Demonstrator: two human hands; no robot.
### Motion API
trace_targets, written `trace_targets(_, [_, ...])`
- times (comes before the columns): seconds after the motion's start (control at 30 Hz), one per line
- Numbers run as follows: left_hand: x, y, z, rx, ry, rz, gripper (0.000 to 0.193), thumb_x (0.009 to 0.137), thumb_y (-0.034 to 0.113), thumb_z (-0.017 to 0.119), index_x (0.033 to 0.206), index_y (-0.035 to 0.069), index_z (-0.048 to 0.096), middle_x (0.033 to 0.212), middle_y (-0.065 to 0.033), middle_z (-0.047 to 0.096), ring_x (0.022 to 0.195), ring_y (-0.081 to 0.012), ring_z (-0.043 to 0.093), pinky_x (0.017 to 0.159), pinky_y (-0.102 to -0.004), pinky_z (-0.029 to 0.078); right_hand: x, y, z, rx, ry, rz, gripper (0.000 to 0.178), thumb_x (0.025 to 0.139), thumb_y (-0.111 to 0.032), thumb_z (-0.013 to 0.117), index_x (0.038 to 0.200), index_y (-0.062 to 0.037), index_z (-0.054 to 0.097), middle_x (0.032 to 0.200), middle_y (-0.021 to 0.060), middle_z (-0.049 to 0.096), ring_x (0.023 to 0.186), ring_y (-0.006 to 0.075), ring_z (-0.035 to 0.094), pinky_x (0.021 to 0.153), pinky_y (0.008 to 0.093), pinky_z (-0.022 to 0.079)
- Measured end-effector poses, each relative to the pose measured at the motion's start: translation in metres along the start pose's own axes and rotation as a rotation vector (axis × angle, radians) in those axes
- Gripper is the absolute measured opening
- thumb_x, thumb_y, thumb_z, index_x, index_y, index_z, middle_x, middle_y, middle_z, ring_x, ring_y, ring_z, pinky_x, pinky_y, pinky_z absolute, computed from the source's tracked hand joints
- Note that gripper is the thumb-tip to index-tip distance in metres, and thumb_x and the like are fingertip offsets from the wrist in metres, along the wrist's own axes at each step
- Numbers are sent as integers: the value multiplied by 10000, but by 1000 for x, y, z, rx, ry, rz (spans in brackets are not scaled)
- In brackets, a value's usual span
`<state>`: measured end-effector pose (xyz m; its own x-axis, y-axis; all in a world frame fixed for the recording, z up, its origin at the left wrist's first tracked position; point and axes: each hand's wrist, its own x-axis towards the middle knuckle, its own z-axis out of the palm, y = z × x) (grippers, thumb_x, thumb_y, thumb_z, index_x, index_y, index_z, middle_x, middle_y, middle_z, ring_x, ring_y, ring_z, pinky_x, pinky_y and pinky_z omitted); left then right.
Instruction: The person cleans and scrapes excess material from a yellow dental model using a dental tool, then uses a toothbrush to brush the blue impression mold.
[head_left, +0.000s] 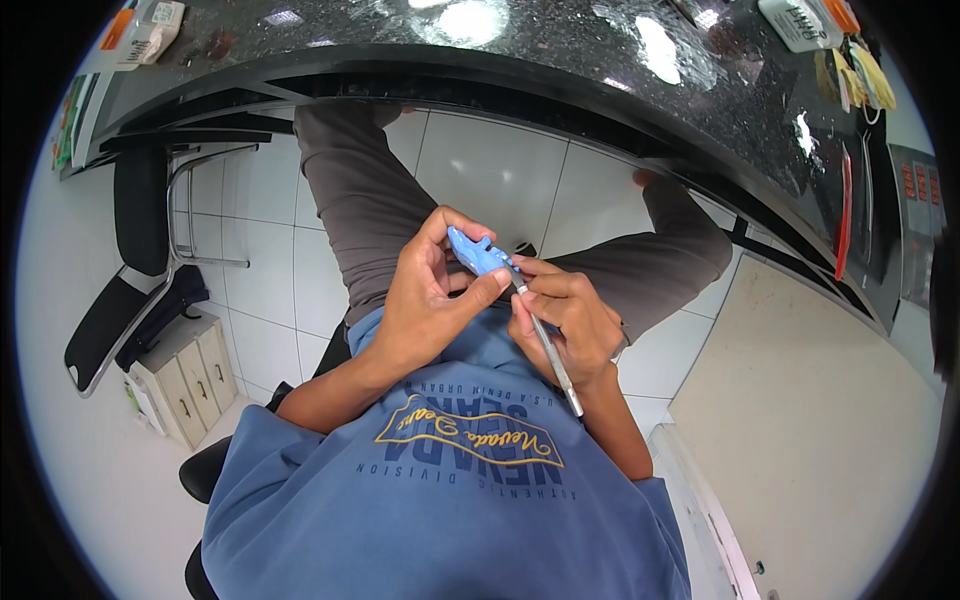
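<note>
Above my lap, my left hand (pixel 430 290) is closed around a small blue carved-looking piece (pixel 476 252), pinching it between thumb and fingers. Its shape is long and uneven, with little bumps along one side; what it depicts I cannot make out. My right hand (pixel 572 318) grips a slim silver pen-like tool (pixel 549 350) at a slant. The tool's upper end meets or nearly meets the right side of the blue piece, and its tip is partly hidden there. Its back end points down toward my shirt.
A dark speckled worktop (pixel 560 50) curves across ahead of my knees. White bottles with orange parts (pixel 800 22) stand at both ends. A red stick-like item (pixel 844 215) lies on the right. At left are a black chair (pixel 140 215) and a drawer cabinet (pixel 185 385); a pale panel (pixel 800 420) is at right.
</note>
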<state>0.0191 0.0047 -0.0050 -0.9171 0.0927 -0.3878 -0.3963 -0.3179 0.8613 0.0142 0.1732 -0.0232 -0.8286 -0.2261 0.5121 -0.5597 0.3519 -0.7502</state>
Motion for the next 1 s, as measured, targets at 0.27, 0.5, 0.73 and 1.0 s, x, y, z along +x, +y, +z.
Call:
trace_targets(0.27, [-1, -1, -1, -6, -29, 25, 334, 887, -18, 730, 1135, 12, 508, 1058, -53, 552, 1007, -95, 584, 871, -257, 567, -5, 1, 0, 70, 35, 70, 256, 715, 89, 802, 841, 2, 597, 835, 143, 679, 864, 311, 768, 621, 306, 619])
trace_targets(0.5, [-2, -1, 0, -15, -19, 52, 333, 892, -23, 726, 1141, 13, 507, 1049, -54, 553, 1004, -95, 583, 876, -258, 560, -1, 1, -3, 162, 40, 63, 274, 699, 97, 813, 845, 9, 599, 815, 146, 680, 865, 354, 766, 636, 326, 624])
trace_targets(0.73, [-2, 2, -1, 0, -42, 56, 327, 885, -36, 714, 1133, 14, 508, 1053, -58, 566, 987, -91, 593, 869, -260, 559, -3, -1, -1, 139, 42, 40, 292, 678, 110, 813, 844, 10, 596, 816, 142, 675, 861, 350, 766, 632, 331, 626])
trace_targets(1.0, [-5, 4, 2, 46, -49, 133, 329, 880, -35, 718, 1130, 18, 510, 1049, -58, 579, 988, -94, 603, 878, -266, 552, -5, -3, -2, 137, 97, 90, 260, 711, 93, 805, 853, 5, 606, 815, 136, 682, 861, 343, 769, 608, 320, 617])
